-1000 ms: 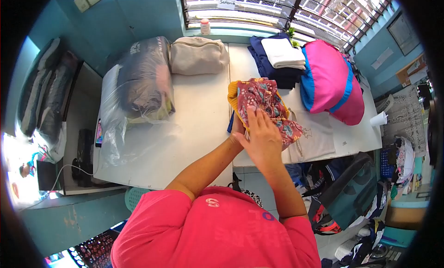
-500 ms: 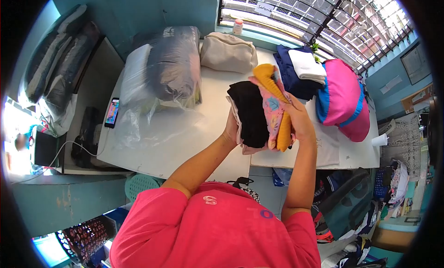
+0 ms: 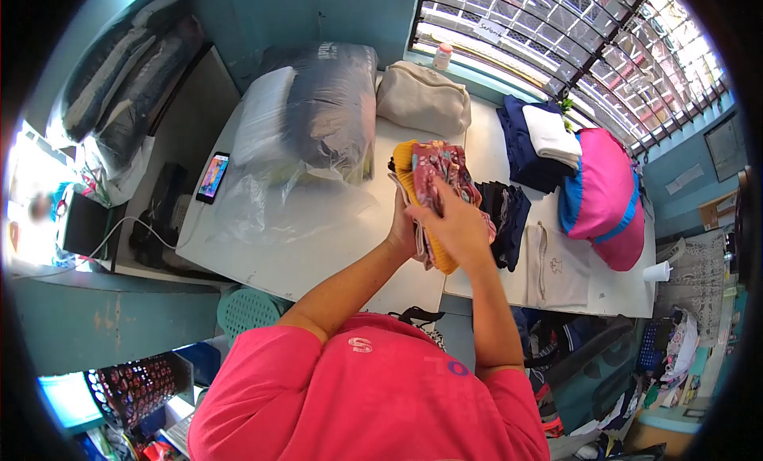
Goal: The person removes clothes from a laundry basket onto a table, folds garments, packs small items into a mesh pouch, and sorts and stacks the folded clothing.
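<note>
A stack of folded clothes (image 3: 445,171), with red patterned cloth on top and mustard knit beside it, is held over the white table (image 3: 310,258). My left hand (image 3: 403,226) grips the stack from its left side, its fingers partly hidden behind the cloth. On the right, my right hand (image 3: 457,222) lies over the patterned cloth with its fingers on it; whether they pinch it is unclear. Just right of the stack is a pile of dark folded clothes (image 3: 509,222). Further right lies a flat beige cloth bag (image 3: 560,266).
Plastic-wrapped bundles (image 3: 330,111) and a beige pouch (image 3: 424,98) stand at the back. Navy clothes (image 3: 524,155) with a white folded cloth (image 3: 552,135) sit near a pink and blue bag (image 3: 604,195). A phone (image 3: 213,177) is at the left, a white cup (image 3: 657,272) at the right edge.
The view has swung left. The patterned and mustard cloths, apart from the black cloth half a second ago, are now together in one stack, and my right hand has come back over it.
</note>
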Demonstrator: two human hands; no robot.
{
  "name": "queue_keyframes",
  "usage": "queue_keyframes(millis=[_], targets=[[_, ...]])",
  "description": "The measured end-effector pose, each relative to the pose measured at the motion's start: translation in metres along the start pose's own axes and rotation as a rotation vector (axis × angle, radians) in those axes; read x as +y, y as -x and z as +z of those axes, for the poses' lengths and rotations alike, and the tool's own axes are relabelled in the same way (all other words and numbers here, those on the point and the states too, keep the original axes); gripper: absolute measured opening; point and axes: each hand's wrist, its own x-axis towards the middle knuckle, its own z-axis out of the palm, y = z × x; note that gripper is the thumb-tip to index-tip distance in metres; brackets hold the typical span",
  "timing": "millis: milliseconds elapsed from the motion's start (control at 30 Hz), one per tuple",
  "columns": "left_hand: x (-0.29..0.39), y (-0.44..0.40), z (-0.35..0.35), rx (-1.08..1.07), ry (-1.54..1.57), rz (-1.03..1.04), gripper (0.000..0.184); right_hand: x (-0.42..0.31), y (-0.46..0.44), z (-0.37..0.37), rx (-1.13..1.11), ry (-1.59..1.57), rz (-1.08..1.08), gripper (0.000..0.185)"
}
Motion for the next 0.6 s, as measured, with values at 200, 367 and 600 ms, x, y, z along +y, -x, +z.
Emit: queue_keyframes(millis=[200, 367, 600], targets=[[0.004, 0.003, 0.013, -0.046, 0.043, 0.081, 0.057, -0.009, 0.001, 0.001, 0.083, 0.306, -0.064, 0.040], [0.005, 0.003, 0.016, -0.095, 0.083, 0.084, 0.062, 0.048, -0.027, -0.005, -0.043, -0.814, 0.157, 0.034], [0.011, 0.016, 0.007, -0.115, 0.186, -0.068, 0.069, 0.049, -0.019, -0.038, -0.040, -1.011, 0.221, 0.032]])
